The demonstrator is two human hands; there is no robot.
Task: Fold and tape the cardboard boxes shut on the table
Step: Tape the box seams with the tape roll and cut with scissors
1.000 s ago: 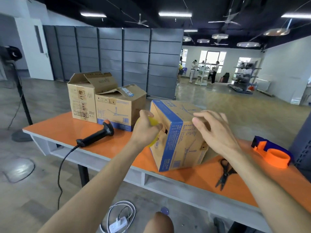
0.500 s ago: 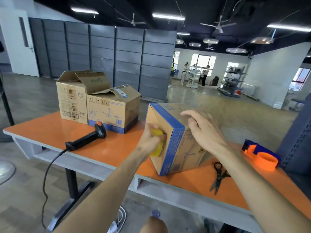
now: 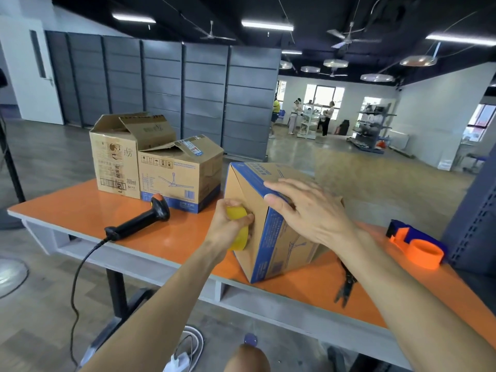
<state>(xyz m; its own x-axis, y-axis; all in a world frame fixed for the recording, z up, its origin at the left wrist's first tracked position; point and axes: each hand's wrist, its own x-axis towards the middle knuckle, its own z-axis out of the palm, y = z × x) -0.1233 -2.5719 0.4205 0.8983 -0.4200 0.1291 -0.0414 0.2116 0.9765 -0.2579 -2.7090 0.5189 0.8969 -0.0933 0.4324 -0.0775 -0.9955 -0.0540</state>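
Head view: blue-edged box (image 3: 281, 237) tilted at table (image 3: 80, 208) front edge, end face turned left. Left hand (image 3: 228, 224) curled round yellow tape roll (image 3: 237, 233), against that face (contact apparently made). Right hand (image 3: 308, 210) flat, fingers straight, pressing top edge.

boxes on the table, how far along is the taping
Done: the near box looks folded closed. In hand: the left hand holds a yellow tape roll against its side while the right hand presses the top. Left: the tall box and the fan box behind have loose, raised flaps.
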